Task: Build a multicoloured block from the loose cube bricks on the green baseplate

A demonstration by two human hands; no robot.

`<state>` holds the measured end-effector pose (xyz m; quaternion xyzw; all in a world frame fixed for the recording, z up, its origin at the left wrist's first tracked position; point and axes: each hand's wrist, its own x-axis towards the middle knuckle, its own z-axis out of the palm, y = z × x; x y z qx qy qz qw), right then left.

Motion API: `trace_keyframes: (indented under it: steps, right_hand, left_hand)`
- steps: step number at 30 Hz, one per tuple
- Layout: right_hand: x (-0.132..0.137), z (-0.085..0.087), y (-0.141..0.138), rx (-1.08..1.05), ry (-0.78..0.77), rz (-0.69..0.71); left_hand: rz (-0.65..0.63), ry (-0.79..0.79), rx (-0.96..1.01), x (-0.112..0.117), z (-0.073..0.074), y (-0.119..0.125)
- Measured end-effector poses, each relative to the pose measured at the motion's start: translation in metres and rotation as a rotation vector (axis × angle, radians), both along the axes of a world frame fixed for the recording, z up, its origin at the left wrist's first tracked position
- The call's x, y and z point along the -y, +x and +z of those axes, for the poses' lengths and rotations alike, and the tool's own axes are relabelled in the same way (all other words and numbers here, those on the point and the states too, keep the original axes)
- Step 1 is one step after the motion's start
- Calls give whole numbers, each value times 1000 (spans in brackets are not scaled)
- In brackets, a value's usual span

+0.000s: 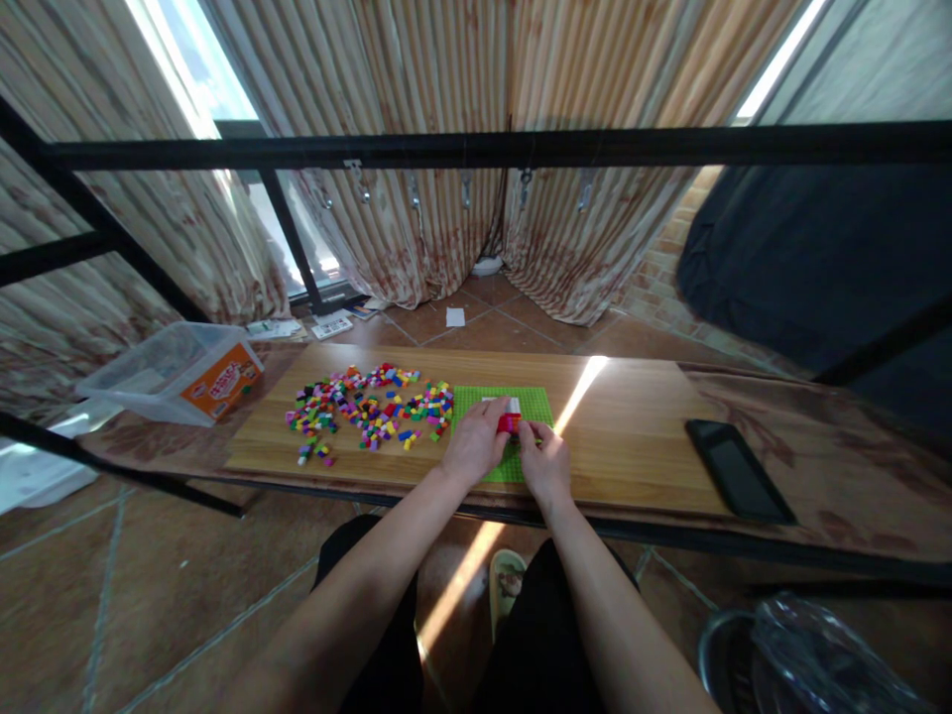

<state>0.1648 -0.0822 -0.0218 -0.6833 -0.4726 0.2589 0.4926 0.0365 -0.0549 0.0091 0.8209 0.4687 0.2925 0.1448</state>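
A green studded baseplate lies on the wooden board, with both hands over it. Red building bricks show between my hands, and white bricks sit just behind them. My left hand is closed at the left side of the red bricks, its fingers reaching over toward the white ones. From the right, my right hand is closed with its thumb and fingertips against the red bricks' right end. The hands cover part of the bricks and the plate's middle.
Many loose coloured bricks are spread left of the plate on the wooden board. A clear plastic bin with an orange label stands further left. A dark phone lies at the right. A black metal bar crosses in front.
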Motion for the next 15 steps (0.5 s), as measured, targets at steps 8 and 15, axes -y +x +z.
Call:
trace_keyframes:
  steps: [8, 15]
  right_hand:
    - [-2, -1, -1, -9, 17, -7]
    - [-4, 7, -8, 117, -40, -51]
  left_hand:
    - [36, 7, 33, -1, -6, -5]
    - [18, 23, 29, -3, -10, -4]
